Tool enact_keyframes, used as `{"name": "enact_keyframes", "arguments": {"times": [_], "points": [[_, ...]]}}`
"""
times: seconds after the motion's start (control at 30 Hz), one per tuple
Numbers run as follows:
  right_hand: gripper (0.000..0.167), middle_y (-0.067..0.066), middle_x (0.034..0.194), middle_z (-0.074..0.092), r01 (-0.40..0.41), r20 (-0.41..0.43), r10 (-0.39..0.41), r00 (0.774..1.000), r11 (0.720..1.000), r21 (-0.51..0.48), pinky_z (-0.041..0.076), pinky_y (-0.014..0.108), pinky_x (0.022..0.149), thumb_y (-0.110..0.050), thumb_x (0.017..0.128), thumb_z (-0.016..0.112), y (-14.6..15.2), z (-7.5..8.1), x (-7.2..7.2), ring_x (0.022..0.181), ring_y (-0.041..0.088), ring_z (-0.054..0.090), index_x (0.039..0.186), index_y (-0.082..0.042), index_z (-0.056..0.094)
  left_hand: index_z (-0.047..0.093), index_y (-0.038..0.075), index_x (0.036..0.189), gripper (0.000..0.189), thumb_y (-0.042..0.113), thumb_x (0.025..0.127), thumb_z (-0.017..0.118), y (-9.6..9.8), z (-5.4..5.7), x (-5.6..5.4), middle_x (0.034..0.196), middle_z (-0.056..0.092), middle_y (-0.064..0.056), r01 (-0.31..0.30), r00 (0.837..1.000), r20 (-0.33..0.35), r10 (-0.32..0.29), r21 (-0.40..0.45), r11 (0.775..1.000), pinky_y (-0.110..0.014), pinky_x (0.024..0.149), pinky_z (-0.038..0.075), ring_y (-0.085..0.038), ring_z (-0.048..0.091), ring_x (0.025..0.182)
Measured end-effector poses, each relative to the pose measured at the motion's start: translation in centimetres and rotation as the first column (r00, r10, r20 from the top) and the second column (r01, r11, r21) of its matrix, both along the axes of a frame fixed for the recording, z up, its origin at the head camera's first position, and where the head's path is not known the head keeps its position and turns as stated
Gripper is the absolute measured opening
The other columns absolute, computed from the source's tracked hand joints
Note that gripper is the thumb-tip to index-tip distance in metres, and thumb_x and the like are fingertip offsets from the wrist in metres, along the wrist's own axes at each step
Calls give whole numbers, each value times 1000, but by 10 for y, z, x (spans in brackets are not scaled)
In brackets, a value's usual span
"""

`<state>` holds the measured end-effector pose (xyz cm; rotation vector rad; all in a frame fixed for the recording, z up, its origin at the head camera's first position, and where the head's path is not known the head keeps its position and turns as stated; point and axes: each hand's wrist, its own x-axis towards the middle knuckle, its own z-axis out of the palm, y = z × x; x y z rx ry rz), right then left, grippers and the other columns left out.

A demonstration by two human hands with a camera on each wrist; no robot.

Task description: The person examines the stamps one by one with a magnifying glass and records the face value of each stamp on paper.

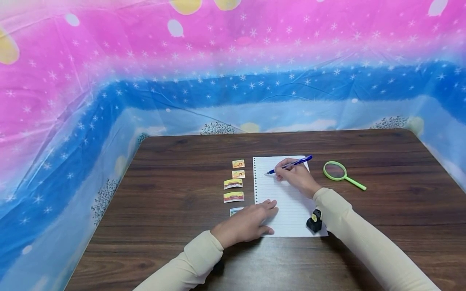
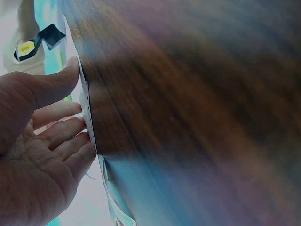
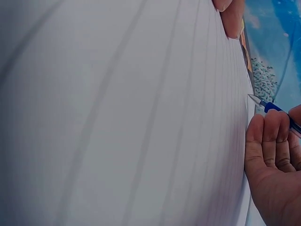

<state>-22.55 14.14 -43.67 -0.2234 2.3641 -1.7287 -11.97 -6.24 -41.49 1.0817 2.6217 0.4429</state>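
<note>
A lined sheet of paper (image 1: 287, 210) with punched holes down its left edge lies on the table. My right hand (image 1: 296, 176) grips a blue pen (image 1: 301, 160), its tip at the upper left of the sheet, by some faint marks. In the right wrist view the pen's metal tip (image 3: 254, 98) points at the paper, beyond curled fingers (image 3: 270, 136). Across the sheet's lower left edge rests my left hand (image 1: 249, 222), palm down with fingers extended. In the left wrist view its thumb (image 2: 59, 84) and fingertips touch the paper's edge. That hand partly covers the lowest picture card (image 1: 236, 211).
Left of the sheet, several small picture cards (image 1: 233, 197) stand in a column. A green magnifying glass (image 1: 335, 171) lies to the right. The brown wooden table (image 1: 174, 182) reaches back to a pink and blue patterned cloth (image 1: 218, 89). A black wrist camera (image 1: 314, 222) hangs beneath the right cuff.
</note>
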Motion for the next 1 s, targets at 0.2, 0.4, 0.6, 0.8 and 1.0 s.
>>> {"name": "enact_keyframes", "arguments": {"times": [0.2,0.4,0.6,0.8,1.0], "points": [[23,20,97,71,-1,3,1,1000,1000,4,52,34,88,-19,99,63,0,0,0,93,30,70,110,1,65,54,4,145,57,26,96,72,0,0,0,155,44,-13,1,1000,0,-1,5,1000,-33,116,33,-24,39,145],[20,19,98,71,7,-2,-7,1000,1000,19,53,33,87,-18,99,62,-1,1,0,91,27,71,107,0,65,55,3,144,56,26,96,72,0,0,0,155,45,-14,3,1000,-3,-3,9,1000,-33,116,33,-25,39,145],[19,17,99,70,15,3,-15,1000,1000,21,54,33,86,-17,98,60,-1,1,-1,89,25,71,106,0,64,55,4,144,56,26,96,72,1,0,0,155,44,-14,2,1000,-5,-2,5,1000,-33,117,33,-25,39,145],[19,14,94,69,35,9,-36,999,999,21,53,31,83,-18,97,60,-1,-1,-4,87,22,69,103,-1,63,54,4,145,57,26,96,72,1,0,0,155,44,-14,-4,1000,0,4,4,1000,-33,117,33,-25,39,145],[17,14,89,66,57,24,-56,998,998,-35,57,32,81,-16,97,60,-2,-1,-4,84,23,70,102,1,60,54,4,145,57,27,96,72,1,0,0,155,44,-13,-5,1000,0,5,2,1000,-33,116,33,-25,39,145]]}}
